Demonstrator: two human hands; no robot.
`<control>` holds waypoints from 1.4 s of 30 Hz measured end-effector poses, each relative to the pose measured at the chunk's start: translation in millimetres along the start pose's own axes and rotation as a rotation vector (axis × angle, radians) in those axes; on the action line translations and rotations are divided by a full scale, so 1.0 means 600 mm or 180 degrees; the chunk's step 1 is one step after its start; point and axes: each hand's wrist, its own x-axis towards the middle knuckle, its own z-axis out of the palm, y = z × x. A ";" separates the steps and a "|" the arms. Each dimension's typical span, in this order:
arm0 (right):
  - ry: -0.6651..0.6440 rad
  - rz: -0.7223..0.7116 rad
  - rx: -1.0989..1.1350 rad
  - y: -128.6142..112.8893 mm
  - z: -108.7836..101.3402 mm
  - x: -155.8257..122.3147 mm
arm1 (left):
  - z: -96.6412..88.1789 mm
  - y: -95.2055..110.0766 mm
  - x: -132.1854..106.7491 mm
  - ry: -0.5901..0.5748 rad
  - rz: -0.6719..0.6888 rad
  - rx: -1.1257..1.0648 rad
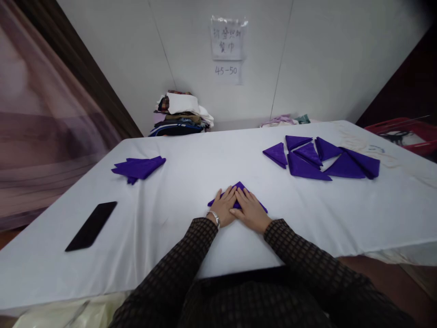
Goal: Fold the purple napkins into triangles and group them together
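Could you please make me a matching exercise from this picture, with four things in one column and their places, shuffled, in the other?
Things:
1. Purple cloth nearest the person
2. Flat black object
3. Upper paper sign
4. Red basket

Places:
A. On the wall
B. Under the left hand and the right hand
C. Beyond the right side of the table
D. On the table, towards its left side

Pairs: 1-B; 2-D; 3-A; 4-C

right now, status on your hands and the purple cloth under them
Left hand, right hand flat on purple cloth. Cloth folded triangular, on white-covered table. Black slab off left, clear of hands.
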 end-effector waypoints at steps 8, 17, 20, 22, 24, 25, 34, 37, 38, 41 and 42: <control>0.0036 0.0006 -0.0057 -0.012 -0.013 -0.002 | -0.004 -0.050 -0.047 0.0046 -0.0502 0.0014; -0.0076 0.0065 0.0105 -0.015 -0.022 0.000 | 0.003 -0.099 -0.096 -0.0032 -0.0767 0.0149; -0.0047 0.0033 0.0124 -0.016 -0.022 0.000 | -0.005 -0.104 -0.089 -0.0051 -0.1077 0.0145; 0.0004 0.0018 0.0135 -0.016 -0.021 -0.001 | -0.015 -0.093 -0.070 0.0143 -0.1268 0.0184; 0.0060 0.0015 0.0116 -0.016 -0.019 -0.001 | -0.024 -0.069 -0.045 0.0377 -0.1152 0.0227; 0.0082 0.0010 0.0089 -0.017 -0.019 -0.001 | -0.027 -0.055 -0.032 0.0434 -0.0956 0.0227; 0.0072 -0.0096 -0.0135 -0.015 -0.018 -0.002 | 0.007 -0.039 -0.004 0.0106 -0.0218 -0.0009; 0.0072 -0.0088 -0.0123 -0.014 -0.015 -0.001 | 0.014 -0.062 -0.020 0.0144 -0.0355 0.0017; 0.0081 -0.0087 -0.0105 -0.013 -0.014 -0.001 | 0.014 -0.067 -0.025 0.0130 -0.0409 0.0032; 0.0090 -0.0083 -0.0020 -0.012 -0.013 -0.001 | 0.010 -0.074 -0.039 0.0002 -0.0551 0.0123; 0.0087 -0.0081 0.0009 -0.012 -0.013 -0.001 | 0.008 -0.076 -0.044 -0.0039 -0.0590 0.0164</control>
